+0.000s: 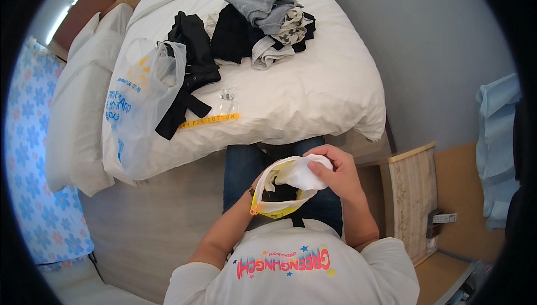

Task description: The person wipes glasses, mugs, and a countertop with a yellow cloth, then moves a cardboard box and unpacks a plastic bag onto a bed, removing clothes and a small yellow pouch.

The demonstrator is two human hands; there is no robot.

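Observation:
A yellow and white zippered pouch point(279, 212) is held open above my lap, with dark and pale cloth inside. My right hand point(337, 171) pinches a bunched white cloth point(308, 173) at the pouch's right rim. My left hand point(261, 176) supports the pouch from its far left side, its fingers mostly hidden behind it. On the bed before me lie black garments point(195, 49), and to their right a pile with a grey garment point(262, 7), a patterned cloth point(292, 26) and a light grey garment point(268, 52).
A translucent plastic bag point(147, 116) stands at the bed's left side. A clear packet with a yellow strip point(209, 120) lies near the front edge of the white bed point(310, 108). Right of me are a wooden panel point(413, 204) and hanging light blue cloth point(497, 150).

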